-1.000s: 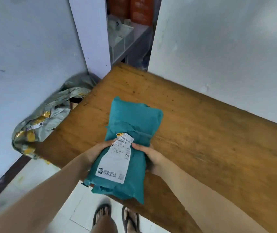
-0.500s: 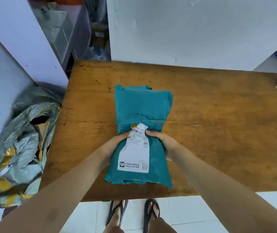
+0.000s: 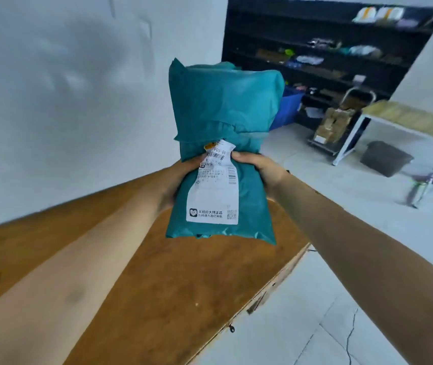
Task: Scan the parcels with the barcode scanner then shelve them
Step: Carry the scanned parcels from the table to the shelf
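Note:
A teal plastic parcel [image 3: 223,106] with a white shipping label [image 3: 214,196] is held up in the air above the wooden table [image 3: 157,299]. My left hand [image 3: 181,177] grips its left side and my right hand [image 3: 260,169] grips its right side, thumbs meeting over the top of the label. Far behind it, a dark shelving unit [image 3: 323,48] holds several parcels. No barcode scanner is in view.
A white wall [image 3: 65,88] stands to the left. On the floor at the right are a blue bin [image 3: 287,106], a cart with cardboard boxes [image 3: 333,122], a white-legged table [image 3: 407,119] and a dark grey tub [image 3: 385,158].
Both hands lifted the teal parcel off the wooden table and raised it. My view swung right, from the table corner and grey bag to the room with the shelves.

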The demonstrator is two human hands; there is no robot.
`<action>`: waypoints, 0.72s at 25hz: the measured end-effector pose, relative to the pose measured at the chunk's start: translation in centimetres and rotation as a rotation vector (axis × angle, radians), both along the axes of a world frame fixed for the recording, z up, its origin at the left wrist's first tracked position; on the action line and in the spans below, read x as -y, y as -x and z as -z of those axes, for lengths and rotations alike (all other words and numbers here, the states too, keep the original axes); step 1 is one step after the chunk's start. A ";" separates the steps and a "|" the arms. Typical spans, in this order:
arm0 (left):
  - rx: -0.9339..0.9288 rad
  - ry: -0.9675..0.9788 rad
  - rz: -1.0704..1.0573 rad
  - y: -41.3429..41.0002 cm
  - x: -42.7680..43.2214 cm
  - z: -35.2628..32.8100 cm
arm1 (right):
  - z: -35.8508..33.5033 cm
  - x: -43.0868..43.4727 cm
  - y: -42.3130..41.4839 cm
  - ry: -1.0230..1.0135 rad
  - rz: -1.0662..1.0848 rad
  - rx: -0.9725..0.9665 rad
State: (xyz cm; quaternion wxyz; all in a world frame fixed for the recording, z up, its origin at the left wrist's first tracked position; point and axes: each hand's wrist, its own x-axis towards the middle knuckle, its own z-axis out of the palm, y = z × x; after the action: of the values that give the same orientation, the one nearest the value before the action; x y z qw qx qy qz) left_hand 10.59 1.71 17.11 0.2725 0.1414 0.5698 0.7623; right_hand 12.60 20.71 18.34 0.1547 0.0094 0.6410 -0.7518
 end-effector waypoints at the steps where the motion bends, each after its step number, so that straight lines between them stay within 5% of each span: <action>1: -0.039 -0.006 0.040 -0.1 -4.4 -1.2 | -1.1 -4.3 -0.8 -0.009 0.034 -0.049; 10: -0.232 -0.016 0.253 0.6 -40.0 -6.9 | -6.5 -39.1 -4.7 -0.015 0.250 -0.244; 18: -0.316 -0.029 0.355 11.8 -63.8 -9.2 | -7.7 -61.6 3.8 -0.018 0.351 -0.338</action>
State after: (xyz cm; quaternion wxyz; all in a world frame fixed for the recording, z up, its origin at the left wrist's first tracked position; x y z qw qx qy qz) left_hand -1.22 65.49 26.32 0.3074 0.3608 0.5606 0.6791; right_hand 8.84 82.35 26.05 -0.0879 -0.0039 0.6530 -0.7522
